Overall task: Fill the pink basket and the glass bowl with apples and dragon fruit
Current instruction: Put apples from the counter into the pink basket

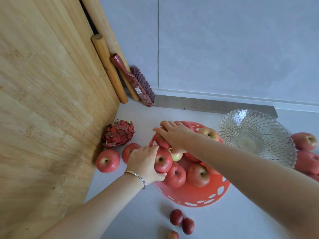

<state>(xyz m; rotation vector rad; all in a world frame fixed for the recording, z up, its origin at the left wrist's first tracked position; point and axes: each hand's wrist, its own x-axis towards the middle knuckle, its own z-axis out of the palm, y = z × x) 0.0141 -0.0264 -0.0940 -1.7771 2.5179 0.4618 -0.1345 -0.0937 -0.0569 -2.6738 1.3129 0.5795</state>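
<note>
The pink basket (191, 195) sits on the counter with several red apples in it. My left hand (144, 163) grips a red apple (163, 160) at the basket's left rim. My right hand (174, 135) is closed over another red apple (161, 141) at the back left of the basket. A dragon fruit (119, 133) lies to the left by the wooden board, with two loose apples (107, 160) in front of it. The glass bowl (255, 133) stands to the right with nothing in it.
A large wooden board (46, 94) leans at the left, with rolling pins (108, 68) and a red brush (136, 83) behind it. More apples (305, 141) lie right of the bowl. Small dark red fruits (182, 219) lie on the counter in front of the basket.
</note>
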